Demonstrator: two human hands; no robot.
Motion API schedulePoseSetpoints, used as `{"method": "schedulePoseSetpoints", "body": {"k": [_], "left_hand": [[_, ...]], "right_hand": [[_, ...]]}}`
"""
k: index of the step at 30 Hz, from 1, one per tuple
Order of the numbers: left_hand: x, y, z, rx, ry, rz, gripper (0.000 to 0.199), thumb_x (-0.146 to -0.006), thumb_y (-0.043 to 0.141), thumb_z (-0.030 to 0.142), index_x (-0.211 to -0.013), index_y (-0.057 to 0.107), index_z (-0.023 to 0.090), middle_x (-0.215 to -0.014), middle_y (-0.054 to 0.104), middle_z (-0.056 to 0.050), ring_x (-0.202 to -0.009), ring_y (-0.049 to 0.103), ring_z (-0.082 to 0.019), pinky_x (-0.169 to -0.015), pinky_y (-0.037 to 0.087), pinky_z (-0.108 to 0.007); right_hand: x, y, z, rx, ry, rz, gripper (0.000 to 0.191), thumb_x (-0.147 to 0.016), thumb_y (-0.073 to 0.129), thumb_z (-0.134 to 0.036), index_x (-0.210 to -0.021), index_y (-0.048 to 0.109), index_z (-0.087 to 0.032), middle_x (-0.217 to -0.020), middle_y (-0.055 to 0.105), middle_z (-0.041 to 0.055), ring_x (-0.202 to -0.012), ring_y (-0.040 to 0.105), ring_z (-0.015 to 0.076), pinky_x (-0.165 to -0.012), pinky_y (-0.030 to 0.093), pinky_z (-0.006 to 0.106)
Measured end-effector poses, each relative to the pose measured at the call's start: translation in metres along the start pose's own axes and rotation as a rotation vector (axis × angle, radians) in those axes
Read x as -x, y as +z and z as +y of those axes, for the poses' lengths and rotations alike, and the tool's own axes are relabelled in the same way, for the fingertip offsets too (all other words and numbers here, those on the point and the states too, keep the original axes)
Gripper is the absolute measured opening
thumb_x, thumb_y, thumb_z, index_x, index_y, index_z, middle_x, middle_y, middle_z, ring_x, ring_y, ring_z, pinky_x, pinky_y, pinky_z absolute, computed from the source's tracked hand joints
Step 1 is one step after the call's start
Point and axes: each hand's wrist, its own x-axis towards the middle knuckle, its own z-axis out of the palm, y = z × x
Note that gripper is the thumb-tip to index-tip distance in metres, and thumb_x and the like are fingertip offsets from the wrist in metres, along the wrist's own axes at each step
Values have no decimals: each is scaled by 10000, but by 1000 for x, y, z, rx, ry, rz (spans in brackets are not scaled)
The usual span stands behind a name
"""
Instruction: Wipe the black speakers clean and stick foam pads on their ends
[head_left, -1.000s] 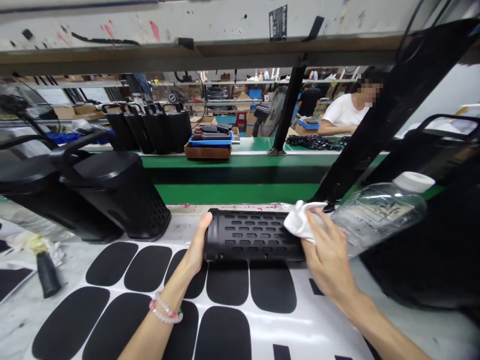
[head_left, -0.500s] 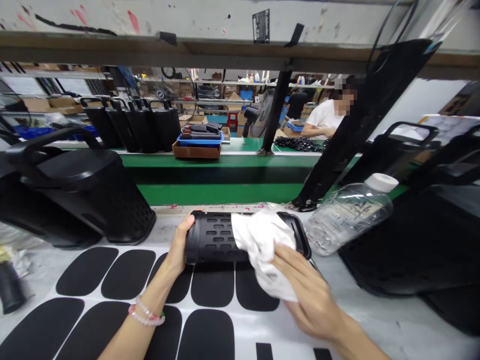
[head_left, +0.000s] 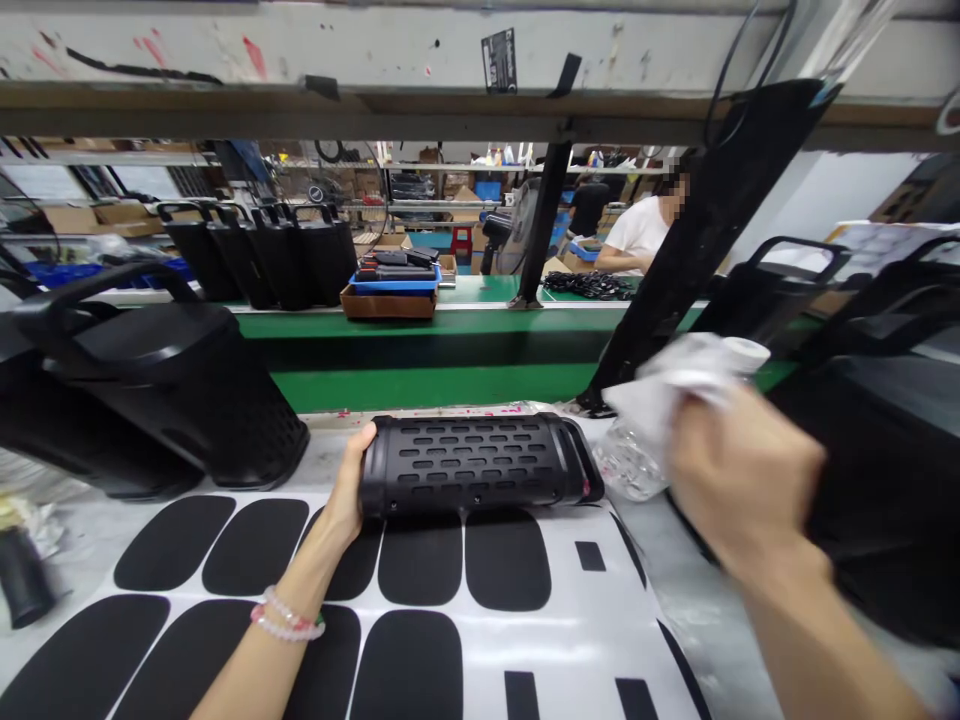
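Note:
A black cylindrical housing (head_left: 480, 462) with rows of slots lies on its side, its loop handle to the right. My left hand (head_left: 345, 495) grips its left end, the thumb on the upper edge. Up and to the right, my right hand (head_left: 742, 480), blurred by motion, is closed around a crumpled white cloth (head_left: 671, 375), apart from the housing. Behind that hand and cloth a clear plastic bottle (head_left: 631, 465) is largely hidden. Under the housing spreads a white sheet (head_left: 555, 640) with black rounded pads (head_left: 507, 560).
Large black handled units (head_left: 172, 390) stand at the left, and another dark unit (head_left: 892, 500) at the right. A slanted black post (head_left: 675, 260) rises behind the bottle. Beyond the green conveyor edge (head_left: 435, 385) are a box of parts (head_left: 390, 298) and a person in white (head_left: 637, 235).
My right hand has lifted the white cloth off the housing and moved up and right, in front of the bottle. My left hand keeps its hold at the left end.

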Motion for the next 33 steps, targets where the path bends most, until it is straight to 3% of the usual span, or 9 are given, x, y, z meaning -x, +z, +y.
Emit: {"method": "schedulePoseSetpoints", "body": {"k": [3, 6, 9, 12, 15, 19, 21, 27, 33], "left_hand": [[1, -1, 2, 6, 59, -23, 637, -666, 679, 611, -1123, 670, 166, -925, 767, -67, -929, 714, -290, -788, 570, -341], [1, -4, 3, 2, 113, -42, 646, -646, 696, 606, -1139, 657, 191, -1022, 745, -57, -984, 685, -279, -799, 543, -317], [0, -9, 4, -8, 196, -100, 607, -653, 683, 585, -1116, 671, 192, -1106, 708, -68, -1000, 658, -279, -802, 525, -320], [1, -12, 3, -48, 369, -137, 658, -640, 701, 603, -1167, 662, 211, -1195, 665, -75, -1155, 586, -301, -928, 489, -328], [4, -8, 0, -65, 392, -27, 815, -667, 662, 715, -1337, 557, 264, -1360, 580, -65, -1329, 470, -304, -1075, 402, -345], [8, 1, 0, -46, -7, 130, 775, -774, 568, 745, -1395, 509, 283, -1380, 589, -84, -1263, 562, -302, -1026, 466, -399], [10, 4, 2, -18, -76, 152, 687, -813, 587, 682, -1347, 564, 250, -1272, 672, -89, -1165, 639, -280, -952, 520, -363], [10, 9, 7, 133, -172, 168, 584, -857, 574, 580, -1213, 656, 125, -877, 785, -84, -824, 750, -263, -797, 586, -354], [8, 8, -4, 133, -177, 38, 637, -878, 458, 696, -1287, 630, 240, -1113, 759, -67, -1059, 704, -236, -970, 516, -349]], "right_hand": [[-23, 41, -13, -61, 69, -147, 279, -868, 390, -381, -737, 573, -217, -674, 595, 88, -686, 563, 241, -639, 358, 317], [-29, 77, -5, -154, 145, -225, 316, -852, 393, -388, -678, 589, -211, -605, 595, 62, -624, 563, 222, -598, 356, 296], [-25, 96, 7, -289, 206, -221, 369, -824, 385, -445, -575, 522, -209, -581, 591, 51, -609, 549, 204, -558, 377, 282], [-18, 105, 10, -421, 270, -110, 397, -821, 333, -520, -566, 421, -229, -521, 493, 14, -540, 474, 173, -487, 371, 279], [-9, 108, 11, -487, 309, 97, 359, -836, 304, -519, -590, 316, -258, -505, 374, -15, -508, 388, 150, -459, 344, 286], [4, 107, 19, -467, 271, 325, 391, -838, 331, -505, -525, 244, -287, -471, 270, -17, -484, 324, 153, -474, 304, 319], [8, 108, 24, -442, 228, 375, 419, -825, 376, -505, -489, 237, -296, -447, 258, -14, -463, 307, 154, -475, 289, 332], [0, 105, 16, -370, 129, 517, 445, -819, 366, -463, -443, 189, -304, -411, 204, -20, -417, 233, 129, -455, 222, 324], [-37, 67, -11, -289, 37, 722, 392, -835, 326, -423, -514, 136, -300, -515, 160, -25, -459, 255, 129, -498, 224, 329]]}}
